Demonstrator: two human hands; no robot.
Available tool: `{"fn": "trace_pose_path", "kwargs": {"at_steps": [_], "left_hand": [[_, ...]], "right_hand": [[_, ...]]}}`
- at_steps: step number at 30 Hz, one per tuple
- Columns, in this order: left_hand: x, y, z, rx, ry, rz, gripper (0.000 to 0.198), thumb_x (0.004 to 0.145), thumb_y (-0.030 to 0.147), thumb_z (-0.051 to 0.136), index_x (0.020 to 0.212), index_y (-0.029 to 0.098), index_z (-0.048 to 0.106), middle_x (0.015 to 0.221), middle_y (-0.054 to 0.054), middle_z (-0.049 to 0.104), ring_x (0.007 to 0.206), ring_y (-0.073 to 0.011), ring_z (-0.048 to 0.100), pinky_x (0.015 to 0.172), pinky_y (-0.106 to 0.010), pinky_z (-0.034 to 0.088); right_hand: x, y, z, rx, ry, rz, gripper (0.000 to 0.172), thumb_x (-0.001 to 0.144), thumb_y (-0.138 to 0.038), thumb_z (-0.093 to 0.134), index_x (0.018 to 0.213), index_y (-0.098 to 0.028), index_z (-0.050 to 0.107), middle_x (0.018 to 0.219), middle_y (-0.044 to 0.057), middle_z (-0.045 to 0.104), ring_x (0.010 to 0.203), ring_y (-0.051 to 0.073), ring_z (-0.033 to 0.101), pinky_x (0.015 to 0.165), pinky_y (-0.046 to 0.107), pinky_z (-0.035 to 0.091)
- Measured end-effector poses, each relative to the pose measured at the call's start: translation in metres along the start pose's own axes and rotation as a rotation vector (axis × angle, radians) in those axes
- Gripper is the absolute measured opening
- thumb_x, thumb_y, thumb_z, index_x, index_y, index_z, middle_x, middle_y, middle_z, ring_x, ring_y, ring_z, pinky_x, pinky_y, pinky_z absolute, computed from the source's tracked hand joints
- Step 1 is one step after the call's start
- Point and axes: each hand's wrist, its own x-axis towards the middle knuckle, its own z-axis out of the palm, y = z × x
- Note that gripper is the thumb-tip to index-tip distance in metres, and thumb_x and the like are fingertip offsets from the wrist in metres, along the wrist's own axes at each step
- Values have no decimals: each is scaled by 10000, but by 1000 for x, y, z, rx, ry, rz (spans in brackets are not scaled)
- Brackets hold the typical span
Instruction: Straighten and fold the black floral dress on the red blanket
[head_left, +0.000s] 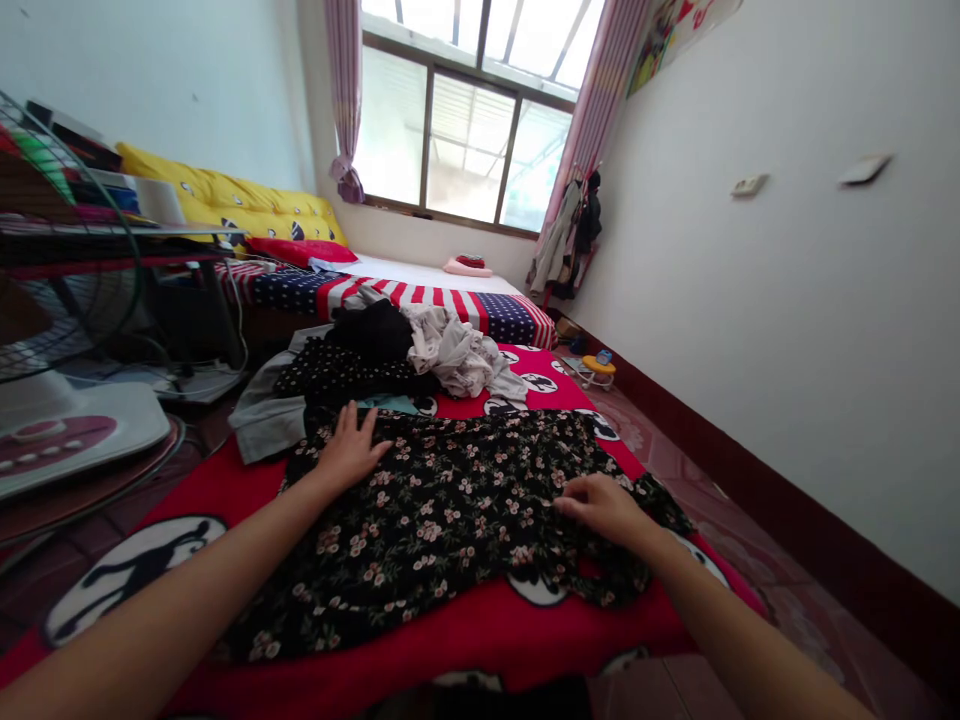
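A black floral dress [442, 500] lies spread sideways over a red blanket [420, 640] with round black-and-white animal prints. On its upper left part rests my left hand [349, 450], palm down with the fingers spread. At the right side, near a sleeve, my right hand [604, 507] has its fingers curled together against the dress, seemingly pinching the cloth; the fingertips are partly hidden. Just beyond the dress is a heap of rumpled clothes: a black polka-dot piece [337, 370], a pale printed piece [457, 350] and a grey piece [274, 405].
A white-based fan [82, 430] stands close on the left beside a cluttered desk [112, 235]. Behind the heap is a bed with a stars-and-stripes cover [420, 300]. A small yellow stool [598, 368] sits by the right wall, with a clothes rack [574, 235] farther back.
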Motion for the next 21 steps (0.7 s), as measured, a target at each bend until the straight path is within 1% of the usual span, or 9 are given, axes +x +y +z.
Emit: {"fn": "trace_pose_path", "kwargs": {"at_steps": [2, 5, 8, 11, 14, 16, 19, 20, 21], "left_hand": [[17, -9, -5, 24, 51, -26, 653, 842, 358, 546, 1429, 115, 395, 1507, -218, 315, 1376, -369, 315, 1038, -453, 382], [32, -14, -10, 27, 60, 23, 486, 821, 289, 532, 1298, 205, 563, 1361, -126, 516, 1235, -308, 483, 949, -392, 459], [38, -17, -4, -29, 58, 45, 337, 830, 302, 496, 1099, 248, 692, 1200, -72, 611, 1114, -267, 559, 845, -339, 498], [40, -25, 9, -139, 90, -3, 328, 856, 368, 459, 1024, 251, 715, 1118, -49, 641, 1017, -239, 609, 773, -311, 501], [42, -34, 20, -232, 155, -94, 368, 887, 411, 405, 989, 250, 720, 1111, -30, 664, 970, -232, 633, 764, -313, 492], [42, -38, 23, -278, 197, -163, 399, 902, 423, 369, 967, 246, 720, 1107, -25, 680, 946, -237, 642, 747, -319, 488], [42, -38, 21, -320, 218, -199, 410, 899, 451, 363, 947, 245, 714, 1086, -21, 689, 913, -237, 647, 727, -316, 485], [41, -37, 20, -326, 214, -185, 400, 887, 475, 386, 951, 249, 710, 1080, -19, 687, 914, -236, 645, 734, -315, 484], [40, -36, 19, -329, 211, -161, 390, 866, 502, 422, 964, 253, 705, 1077, -19, 683, 927, -237, 640, 749, -313, 482]], "right_hand": [[26, 15, -9, 25, 140, 9, 224, 796, -378, 572, 719, -214, 703, 740, 31, 699, 694, 180, 618, 624, 261, 402], [74, 44, -19, 56, 371, 84, 157, 755, -288, 578, 775, -208, 712, 857, 41, 713, 805, 195, 634, 737, 274, 440], [121, 73, -23, 106, 483, 217, 171, 729, -208, 548, 770, -193, 713, 892, 60, 717, 872, 214, 650, 808, 287, 457], [158, 98, -21, 142, 529, 333, 217, 727, -161, 509, 804, -167, 712, 886, 86, 720, 859, 229, 672, 812, 309, 474], [184, 116, -11, 208, 534, 442, 258, 740, -169, 518, 928, -146, 694, 800, 87, 714, 671, 201, 674, 689, 304, 498], [194, 124, -2, 248, 520, 478, 270, 716, -219, 596, 960, -141, 680, 709, 69, 697, 585, 193, 648, 615, 298, 493], [201, 129, 4, 287, 508, 465, 283, 573, -258, 734, 831, -154, 680, 612, 37, 661, 569, 208, 623, 579, 302, 483], [200, 129, 2, 298, 514, 441, 271, 545, -264, 746, 784, -157, 674, 604, 33, 655, 580, 211, 620, 579, 301, 482], [198, 127, -1, 310, 526, 412, 255, 548, -279, 739, 760, -158, 667, 619, 37, 658, 601, 214, 620, 586, 299, 483]]}}
